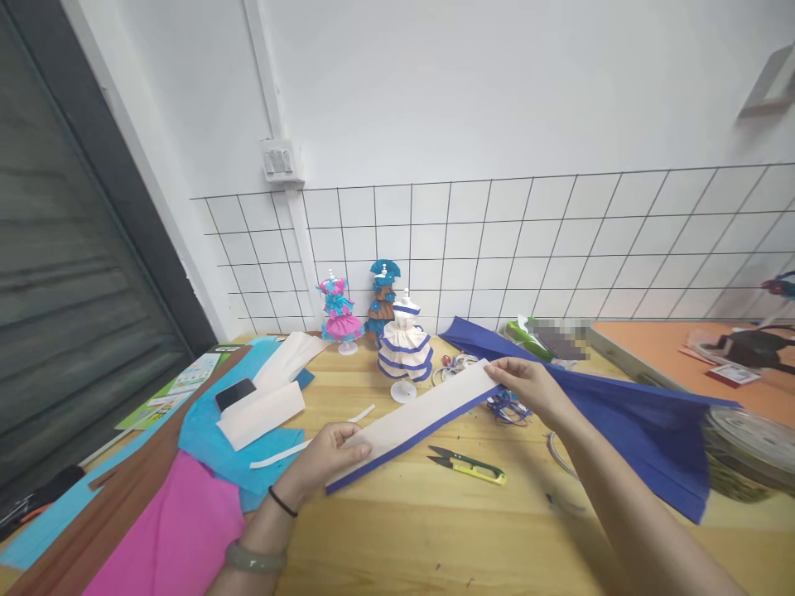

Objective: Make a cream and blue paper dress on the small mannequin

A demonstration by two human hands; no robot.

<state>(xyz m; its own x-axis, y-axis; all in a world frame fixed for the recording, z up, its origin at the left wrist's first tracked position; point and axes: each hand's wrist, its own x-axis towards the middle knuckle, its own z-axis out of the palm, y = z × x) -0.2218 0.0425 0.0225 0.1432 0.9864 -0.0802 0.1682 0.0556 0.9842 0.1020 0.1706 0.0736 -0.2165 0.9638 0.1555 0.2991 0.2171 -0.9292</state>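
Stretched between my two hands is a cream crepe paper strip (422,414) with a dark blue band along its lower edge. My left hand (332,455) pinches its lower left end, thumb on top. The upper right end is gripped by my right hand (522,382) between thumb and fingers. Below the strip, yellow-handled thread snips (467,465) lie on the wooden table (385,538). Just behind the strip stands a small white dress form (405,352) wearing a tiered cream skirt with blue edging.
Pink-and-blue (340,314) and brown-and-teal (383,298) dress forms stand at the back. Pink crepe paper (167,530), a phone (236,395) and a cream roll (264,415) lie left. Dark blue paper (627,422), tangled scraps (509,408) and a ribbon spool (749,451) occupy the right.
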